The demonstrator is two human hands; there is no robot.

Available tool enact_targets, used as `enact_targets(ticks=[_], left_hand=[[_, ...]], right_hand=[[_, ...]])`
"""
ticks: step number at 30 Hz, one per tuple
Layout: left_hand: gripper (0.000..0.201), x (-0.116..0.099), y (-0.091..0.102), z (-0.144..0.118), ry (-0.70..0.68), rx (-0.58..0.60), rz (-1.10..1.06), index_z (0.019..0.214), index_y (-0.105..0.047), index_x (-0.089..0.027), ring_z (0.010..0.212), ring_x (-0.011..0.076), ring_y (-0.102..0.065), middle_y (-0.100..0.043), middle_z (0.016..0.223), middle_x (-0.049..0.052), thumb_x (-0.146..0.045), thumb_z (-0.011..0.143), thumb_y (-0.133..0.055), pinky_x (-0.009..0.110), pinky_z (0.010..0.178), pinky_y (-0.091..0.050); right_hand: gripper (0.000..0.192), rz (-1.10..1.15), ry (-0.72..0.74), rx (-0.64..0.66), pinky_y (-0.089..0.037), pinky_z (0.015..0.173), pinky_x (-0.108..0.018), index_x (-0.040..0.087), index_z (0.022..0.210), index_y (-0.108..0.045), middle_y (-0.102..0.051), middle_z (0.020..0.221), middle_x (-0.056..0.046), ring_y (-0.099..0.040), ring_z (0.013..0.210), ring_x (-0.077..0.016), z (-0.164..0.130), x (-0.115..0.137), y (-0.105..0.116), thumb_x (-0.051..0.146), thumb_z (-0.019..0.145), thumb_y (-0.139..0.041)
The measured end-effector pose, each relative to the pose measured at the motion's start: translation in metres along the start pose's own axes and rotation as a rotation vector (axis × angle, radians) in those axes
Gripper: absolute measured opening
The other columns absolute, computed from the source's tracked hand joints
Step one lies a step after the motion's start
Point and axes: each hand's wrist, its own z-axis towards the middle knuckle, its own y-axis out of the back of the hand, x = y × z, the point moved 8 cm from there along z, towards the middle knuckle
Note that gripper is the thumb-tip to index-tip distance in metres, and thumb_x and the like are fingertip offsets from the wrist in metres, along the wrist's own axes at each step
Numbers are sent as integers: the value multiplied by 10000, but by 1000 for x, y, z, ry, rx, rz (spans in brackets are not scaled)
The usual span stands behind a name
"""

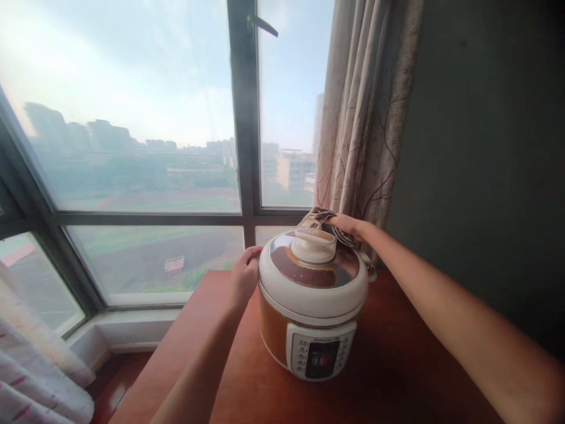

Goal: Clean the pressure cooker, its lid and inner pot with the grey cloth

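Note:
An electric pressure cooker [311, 300], white and orange-brown with a control panel on its front, stands upright on a reddish-brown wooden table [247, 377]. Its lid is closed, with a white handle [314, 244] on top. My left hand [245, 274] grips the cooker's left side near the lid's rim, its fingertips partly hidden behind it. In my right hand [352, 225] is a bunched patterned cloth [345, 237], pressed against the back of the lid behind the handle. The fingers of that hand are partly covered by the cloth.
A large window [145, 218] with dark frames lies behind and left of the table. A patterned curtain [366, 106] hangs behind the cooker, beside a dark wall [481, 147]. Another light curtain [39, 359] is at the lower left.

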Motion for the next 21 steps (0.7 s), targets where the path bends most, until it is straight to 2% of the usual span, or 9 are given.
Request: enact_targets(ticks=[4, 8, 13, 17, 19, 21], left_hand=[[305, 0, 1, 2, 6, -12, 14, 922, -740, -174, 946, 272, -675, -765, 931, 75, -286, 735, -527, 374, 872, -502], [308, 1, 1, 3, -1, -11, 24, 930, -742, -176, 968, 274, -670, -765, 951, 76, -286, 729, -535, 378, 894, -493], [333, 2, 1, 5, -14, -16, 13, 919, -734, -178, 953, 272, -675, -770, 931, 70, -250, 686, -507, 374, 881, -493], [350, 4, 0, 6, -11, -11, -9, 917, -730, -175, 930, 274, -679, -770, 908, 70, -249, 666, -498, 376, 866, -499], [348, 4, 0, 6, -13, -13, -4, 922, -732, -174, 936, 276, -678, -769, 913, 71, -266, 678, -502, 380, 873, -499], [342, 1, 0, 6, -23, -18, 11, 910, -733, -171, 945, 278, -676, -764, 909, 72, -282, 681, -505, 384, 886, -498]], right_hand=[[298, -37, 60, -60, -549, 925, -382, 156, 1069, -750, -785, 888, -54, -704, 924, -243, -20, -2, 12, 337, 855, -650], [309, -116, 122, -134, -462, 1062, -439, 156, 1079, -753, -776, 1042, -58, -659, 1082, -287, -47, 0, 20, 264, 804, -664], [482, -371, 281, -223, -401, 1132, -473, 185, 1256, -687, -688, 1299, -99, -593, 1248, -327, -99, 0, 19, 205, 780, -612], [605, -449, 434, -379, -311, 1208, -492, 173, 1364, -595, -582, 1426, -139, -495, 1364, -313, -157, -7, -1, 150, 760, -566], [637, -437, 500, -491, -283, 1227, -493, 243, 1419, -537, -524, 1482, -107, -423, 1418, -289, -189, -9, -20, 129, 792, -529], [668, -459, 557, -559, -259, 1230, -542, 312, 1473, -457, -415, 1566, -65, -315, 1480, -291, -220, -9, -48, 135, 830, -505]])
